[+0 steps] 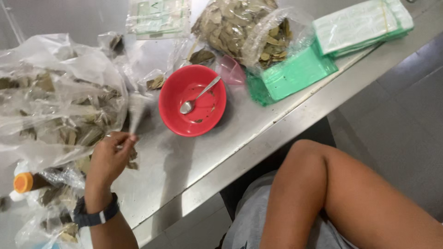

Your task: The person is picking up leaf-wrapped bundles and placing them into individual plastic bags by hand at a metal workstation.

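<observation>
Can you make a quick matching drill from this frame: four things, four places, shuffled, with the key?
Things:
1. spoon
2. red bowl
3. orange cap
4. stack of green packets

Places:
A. far right end of the counter
B. inside the bowl
C. lower left, next to the wrist with the watch
D. middle of the steel counter

Pairs: 1-B, 2-D, 3-C, 4-A
</observation>
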